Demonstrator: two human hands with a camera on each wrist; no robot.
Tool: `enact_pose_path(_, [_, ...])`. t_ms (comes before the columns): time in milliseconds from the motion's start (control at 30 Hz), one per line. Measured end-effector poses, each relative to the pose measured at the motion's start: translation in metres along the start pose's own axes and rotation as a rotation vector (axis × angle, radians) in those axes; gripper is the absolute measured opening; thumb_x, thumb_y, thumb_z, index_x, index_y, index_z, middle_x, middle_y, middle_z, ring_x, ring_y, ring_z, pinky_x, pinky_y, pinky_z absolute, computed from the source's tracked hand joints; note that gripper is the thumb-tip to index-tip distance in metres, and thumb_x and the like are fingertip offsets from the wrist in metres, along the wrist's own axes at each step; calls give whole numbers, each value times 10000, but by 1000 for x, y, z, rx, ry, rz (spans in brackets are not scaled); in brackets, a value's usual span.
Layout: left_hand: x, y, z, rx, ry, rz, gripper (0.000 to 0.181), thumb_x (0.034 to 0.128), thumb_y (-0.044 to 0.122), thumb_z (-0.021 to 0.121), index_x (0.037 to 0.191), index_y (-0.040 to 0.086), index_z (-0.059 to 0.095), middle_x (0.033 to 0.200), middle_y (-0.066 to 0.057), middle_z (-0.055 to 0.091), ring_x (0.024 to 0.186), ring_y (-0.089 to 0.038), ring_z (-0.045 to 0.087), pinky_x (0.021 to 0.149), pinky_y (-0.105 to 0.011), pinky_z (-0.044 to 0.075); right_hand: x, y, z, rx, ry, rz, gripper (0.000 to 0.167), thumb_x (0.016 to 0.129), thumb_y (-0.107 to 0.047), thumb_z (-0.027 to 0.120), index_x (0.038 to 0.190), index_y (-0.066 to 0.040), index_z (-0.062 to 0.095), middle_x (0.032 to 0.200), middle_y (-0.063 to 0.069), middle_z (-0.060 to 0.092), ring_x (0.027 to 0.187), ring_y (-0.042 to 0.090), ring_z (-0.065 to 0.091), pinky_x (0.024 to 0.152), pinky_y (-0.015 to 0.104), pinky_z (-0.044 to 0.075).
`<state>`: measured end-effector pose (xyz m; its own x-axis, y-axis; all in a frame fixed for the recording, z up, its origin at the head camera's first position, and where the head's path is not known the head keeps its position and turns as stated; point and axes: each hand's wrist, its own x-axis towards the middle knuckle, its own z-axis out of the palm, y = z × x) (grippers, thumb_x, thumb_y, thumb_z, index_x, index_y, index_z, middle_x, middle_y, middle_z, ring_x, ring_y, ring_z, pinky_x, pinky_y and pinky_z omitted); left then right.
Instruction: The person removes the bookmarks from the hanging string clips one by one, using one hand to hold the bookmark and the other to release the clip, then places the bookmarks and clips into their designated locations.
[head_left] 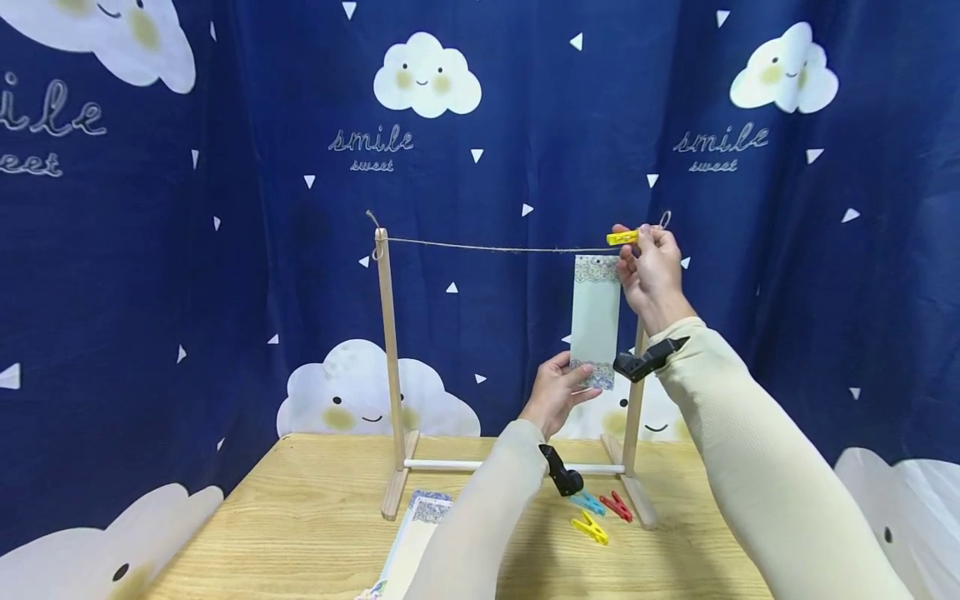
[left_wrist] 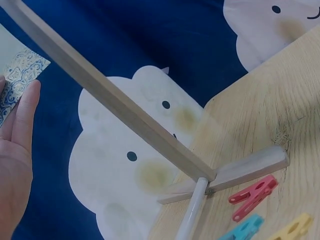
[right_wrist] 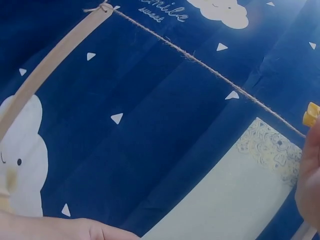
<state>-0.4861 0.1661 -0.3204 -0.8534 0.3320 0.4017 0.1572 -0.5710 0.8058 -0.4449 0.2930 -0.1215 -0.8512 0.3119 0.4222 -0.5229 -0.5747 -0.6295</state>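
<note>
A pale paper card with patterned bands at both ends stands upright just under the string. My left hand pinches its lower end between thumb and fingers. Up by the right end of the string, my right hand pinches a yellow clothespin, which sits at the string's level. Its lower fingers are by the card's top right corner; whether they touch it I cannot tell. In the right wrist view the card's patterned top lies slightly below the string.
A wooden frame with a left post and a right post carries the string. Blue, red and yellow clothespins lie near its right foot. More cards lie on the table, partly behind my left sleeve.
</note>
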Motion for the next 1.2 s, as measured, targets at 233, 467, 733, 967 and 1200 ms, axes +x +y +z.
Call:
enact_pose_path(233, [0, 5, -3, 11, -27, 11, 265, 983, -67, 641, 1240, -16, 678, 1017, -85, 732, 875, -202, 717, 776, -366, 637, -2, 1, -6, 22, -49, 29, 97, 1119, -210, 414, 1091, -118, 417, 1091, 82, 711, 555, 66, 556, 456, 163, 460])
enact_pose_path(467, [-3, 8, -7, 15, -36, 14, 264, 982, -56, 649, 1237, -1, 685, 1016, -74, 730, 885, -199, 714, 799, -380, 633, -4, 0, -12, 1, -91, 30, 133, 1110, -235, 455, 1163, -113, 454, 1210, 99, 655, 586, 109, 604, 498, 186, 513])
enact_pose_path(733, [-13, 10, -14, 38, -53, 14, 268, 996, -49, 632, 1255, 5, 674, 1036, -73, 726, 947, -229, 702, 842, -416, 624, -8, 3, -19, -115, -155, 0, 258, 1080, -328, 518, 1252, -138, 485, 1251, 85, 639, 618, 108, 624, 533, 186, 520])
enact_pose_path(967, [-28, 10, -28, 71, -57, 9, 238, 1020, -36, 608, 1248, -3, 665, 1030, -79, 715, 969, -255, 707, 866, -430, 617, -16, 3, -29, -236, -283, -23, 345, 1063, -351, 549, 1288, -98, 485, 1144, 68, 702, 600, 95, 641, 535, 181, 534])
enact_pose_path(1200, [-39, 13, -36, 80, -57, 3, 237, 1016, -35, 615, 1245, -4, 667, 1027, -89, 714, 915, -215, 715, 864, -426, 618, -23, 4, -34, -277, -318, -26, 373, 1055, -353, 572, 1304, -90, 484, 1151, 78, 707, 603, 102, 644, 551, 185, 540])
